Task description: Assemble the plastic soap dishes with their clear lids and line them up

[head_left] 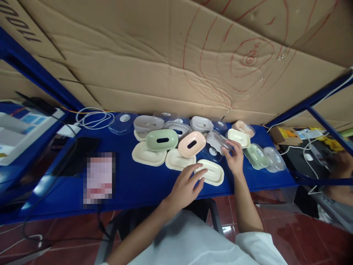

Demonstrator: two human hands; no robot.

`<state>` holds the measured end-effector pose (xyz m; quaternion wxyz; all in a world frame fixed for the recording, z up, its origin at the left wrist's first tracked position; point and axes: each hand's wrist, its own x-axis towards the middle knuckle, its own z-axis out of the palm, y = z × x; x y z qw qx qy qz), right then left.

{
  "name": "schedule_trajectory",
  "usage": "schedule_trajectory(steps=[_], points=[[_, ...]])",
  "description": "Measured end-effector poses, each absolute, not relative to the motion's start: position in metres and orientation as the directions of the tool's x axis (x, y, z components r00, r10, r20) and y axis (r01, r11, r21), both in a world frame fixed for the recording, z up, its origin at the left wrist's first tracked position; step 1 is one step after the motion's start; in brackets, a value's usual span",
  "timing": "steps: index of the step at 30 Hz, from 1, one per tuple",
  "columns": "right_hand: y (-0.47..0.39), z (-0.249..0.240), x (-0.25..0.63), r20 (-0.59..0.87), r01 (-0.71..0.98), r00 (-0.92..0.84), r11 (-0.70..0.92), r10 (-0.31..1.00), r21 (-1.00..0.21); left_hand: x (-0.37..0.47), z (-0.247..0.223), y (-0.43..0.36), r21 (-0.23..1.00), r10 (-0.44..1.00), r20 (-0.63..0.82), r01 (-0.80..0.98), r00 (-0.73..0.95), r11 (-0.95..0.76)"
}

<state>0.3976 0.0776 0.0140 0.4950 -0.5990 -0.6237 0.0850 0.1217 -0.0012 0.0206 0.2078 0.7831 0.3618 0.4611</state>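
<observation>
1. Clock centred on the peach cover point(192, 144), slotted and leaning over cream pieces. Starting left, just above nine o'clock: looped white cable point(95, 119).
2. Below it, between eight and nine: pixelated item point(99, 178) on the blue table point(143, 186).
3. Coming inward at ten: grey dish point(148, 123). Closer, at nine: green cover point(162, 140), dark slot showing, overlapping the wide cream tray point(149, 154).
4. Tucked in at seven to eight, beside the wide tray: middle cream tray point(180, 160).
5. Down to six o'clock, left hand point(190, 182): fingers spread, thumb apart, reaching over the left end of the front cream tray point(212, 173) at four to five. Can't tell whether pressing on it.
6. Up at one o'clock: pale grey dish point(201, 124).
7. Straight out at three: clear greyish lid point(220, 142). On its right end, thumb and fingers of right hand point(234, 156), curled around the edge. Can't tell how firmly pinched.
8. Further out at three, just past those fingertips: wavy-edged cream dish point(238, 138). Slightly higher: peach dish point(243, 129).
9. Between three and four: lidded green dish point(256, 156), then lidded grey dish point(275, 159) next to it. Far right edge: another person's arm point(340, 167).
</observation>
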Motion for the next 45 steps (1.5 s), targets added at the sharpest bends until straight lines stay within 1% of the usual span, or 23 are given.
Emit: schedule_trajectory(steps=[2,4,7,9,11,13,15,18,21,23,25,26,27,28,30,32,34,36,38,39,41,43,45], points=[[0.071,0.021,0.388,0.548,0.634,0.251,0.293,0.798,-0.716,0.124,0.025,0.003,0.786,0.819,0.522,0.24,0.236,-0.57],[0.061,0.031,0.372,0.582,0.592,0.24,0.358,0.777,-0.722,0.129,0.031,0.012,0.888,0.881,0.435,0.074,0.183,-0.454],[0.049,0.048,0.345,0.595,0.438,0.071,0.511,0.801,-0.74,0.134,0.039,0.033,0.944,0.939,0.319,-0.132,0.127,-0.303],[0.051,0.058,0.329,0.562,0.339,-0.055,0.545,0.826,-0.767,0.13,0.044,0.047,0.944,0.957,0.282,-0.198,0.071,-0.264],[0.066,0.064,0.316,0.521,0.321,-0.092,0.52,0.849,-0.791,0.121,0.046,0.058,0.94,0.963,0.269,-0.225,0.027,-0.256],[0.093,0.065,0.308,0.516,0.375,-0.036,0.49,0.856,-0.786,0.109,0.046,0.064,0.937,0.962,0.27,-0.221,-0.031,-0.27],[0.126,0.063,0.303,0.54,0.461,-0.01,0.483,0.842,-0.745,0.097,0.042,0.068,0.941,0.956,0.266,-0.184,-0.122,-0.285],[0.166,0.061,0.292,0.527,0.556,-0.137,0.506,0.839,-0.66,0.081,0.035,0.075,0.952,0.937,0.25,-0.113,-0.244,-0.284],[0.174,0.072,0.275,0.458,0.601,-0.245,0.504,0.855,-0.62,0.07,0.03,0.087,0.95,0.921,0.275,-0.073,-0.276,-0.305],[0.162,0.085,0.261,0.42,0.516,-0.396,0.577,0.816,-0.633,0.063,0.031,0.094,0.938,0.913,0.308,-0.077,-0.269,-0.338],[0.146,0.098,0.25,0.393,0.333,-0.588,0.654,0.707,-0.68,0.057,0.036,0.098,0.926,0.913,0.331,-0.106,-0.238,-0.363],[0.139,0.102,0.246,0.382,0.253,-0.646,0.658,0.661,-0.709,0.055,0.039,0.098,0.922,0.916,0.341,-0.117,-0.214,-0.37],[0.134,0.104,0.245,0.374,0.209,-0.661,0.638,0.65,-0.741,0.053,0.042,0.097,0.92,0.918,0.35,-0.116,-0.188,-0.375],[0.132,0.105,0.245,0.371,0.2,-0.632,0.605,0.681,-0.77,0.052,0.043,0.096,0.92,0.918,0.36,-0.1,-0.167,-0.379],[0.135,0.103,0.251,0.385,0.246,-0.486,0.546,0.784,-0.801,0.051,0.044,0.095,0.924,0.917,0.372,-0.033,-0.141,-0.38],[0.146,0.099,0.261,0.44,0.36,-0.337,0.546,0.832,-0.757,0.052,0.042,0.097,0.929,0.918,0.369,0.037,-0.147,-0.368],[0.161,0.096,0.274,0.492,0.522,-0.309,0.578,0.814,-0.628,0.052,0.039,0.105,0.931,0.915,0.364,0.09,-0.176,-0.353],[0.174,0.093,0.291,0.48,0.679,-0.35,0.571,0.804,-0.462,0.049,0.039,0.116,0.913,0.899,0.393,0.199,-0.194,-0.356],[0.181,0.09,0.317,0.45,0.801,-0.337,0.503,0.827,-0.324,0.045,0.039,0.126,0.837,0.87,0.459,0.418,-0.18,-0.355],[0.181,0.087,0.335,0.434,0.848,-0.31,0.453,0.846,-0.277,0.043,0.039,0.129,0.784,0.858,0.482,0.524,-0.175,-0.333],[0.174,0.078,0.379,0.367,0.913,-0.243,0.339,0.898,-0.225,0.038,0.035,0.133,0.704,0.856,0.483,0.662,-0.182,-0.256],[0.162,0.065,0.426,0.224,0.958,-0.157,0.203,0.962,-0.201,0.034,0.027,0.131,0.688,0.875,0.439,0.703,-0.206,-0.18],[0.15,0.052,0.466,0.094,0.988,-0.042,0.055,0.995,-0.144,0.032,0.018,0.127,0.692,0.897,0.388,0.709,-0.212,-0.132]])
